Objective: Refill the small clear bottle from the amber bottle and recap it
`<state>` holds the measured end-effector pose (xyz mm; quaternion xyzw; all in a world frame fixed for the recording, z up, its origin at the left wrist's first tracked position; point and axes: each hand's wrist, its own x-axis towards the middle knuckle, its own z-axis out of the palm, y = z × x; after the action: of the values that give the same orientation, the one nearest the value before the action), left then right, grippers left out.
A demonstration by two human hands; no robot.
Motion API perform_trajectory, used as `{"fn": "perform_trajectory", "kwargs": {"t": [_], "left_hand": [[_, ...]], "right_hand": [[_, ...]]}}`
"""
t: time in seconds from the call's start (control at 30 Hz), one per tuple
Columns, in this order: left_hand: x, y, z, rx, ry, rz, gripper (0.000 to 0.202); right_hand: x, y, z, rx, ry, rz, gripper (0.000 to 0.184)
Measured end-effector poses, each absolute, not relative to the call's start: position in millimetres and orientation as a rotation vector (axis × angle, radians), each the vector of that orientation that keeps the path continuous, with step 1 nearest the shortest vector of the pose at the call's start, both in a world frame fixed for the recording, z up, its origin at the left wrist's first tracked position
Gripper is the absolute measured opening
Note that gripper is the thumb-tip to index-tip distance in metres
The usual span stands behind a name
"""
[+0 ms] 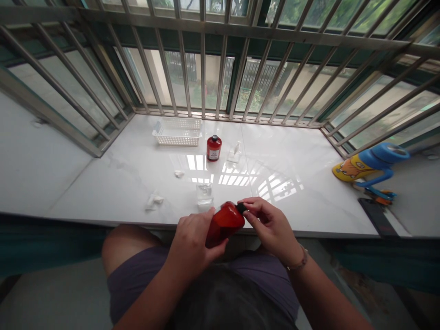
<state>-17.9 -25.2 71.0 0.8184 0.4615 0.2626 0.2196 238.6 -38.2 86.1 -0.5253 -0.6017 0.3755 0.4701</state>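
My left hand (193, 240) is wrapped round a large red bottle (225, 222), held tilted over my lap at the ledge's front edge. My right hand (270, 224) pinches the bottle's black cap (241, 207) with its fingertips. Just beyond the bottle a small clear glass container (205, 195) stands on the white marble ledge (292, 151). Further back stands a smaller red bottle (213, 148) with a black cap, and beside it a small clear spray bottle (235, 153).
A white plastic basket (178, 131) sits at the back near the window bars (202, 68). Crumpled white bits (153, 200) (179, 173) lie on the left of the ledge. A blue and yellow toy-like lamp (371, 167) and a dark phone (377, 216) are at the right.
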Motion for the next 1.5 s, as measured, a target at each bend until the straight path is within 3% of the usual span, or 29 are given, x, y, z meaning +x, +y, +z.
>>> {"fn": "perform_trajectory", "kwargs": {"t": [0.33, 0.6, 0.83, 0.9, 1.0, 1.07, 1.2, 1.3, 1.5], "left_hand": [[-5, -20, 71, 1.725, 1.166, 0.568, 0.078], [4, -16, 63, 1.629, 1.123, 0.56, 0.08], [4, -15, 58, 1.684, 1.157, 0.649, 0.102], [-6, -14, 59, 1.726, 1.167, 0.694, 0.087], [-30, -14, 60, 1.83, 1.141, 0.646, 0.036], [-50, -16, 58, 1.935, 1.094, 0.527, 0.025], [-99, -29, 34, 2.004, 1.125, 0.134, 0.03], [-146, -42, -7, 1.975, 1.446, -0.107, 0.035], [-230, -61, -86, 1.958, 2.097, -0.51, 0.08]], "right_hand": [[243, -38, 85, -1.439, -1.405, 0.975, 0.034], [253, -30, 84, -1.445, -1.399, 1.006, 0.037], [271, -11, 94, -1.559, -1.478, 0.768, 0.039], [287, 4, 96, -1.638, -1.526, 0.577, 0.039], [318, 36, 91, -1.718, -1.549, 0.346, 0.039], [341, 62, 84, -1.763, -1.544, 0.243, 0.038], [383, 114, 70, -1.85, -1.56, 0.087, 0.037], [403, 145, 64, -1.886, -1.534, 0.038, 0.034], [421, 182, 59, -1.918, -1.538, -0.019, 0.036]]}}
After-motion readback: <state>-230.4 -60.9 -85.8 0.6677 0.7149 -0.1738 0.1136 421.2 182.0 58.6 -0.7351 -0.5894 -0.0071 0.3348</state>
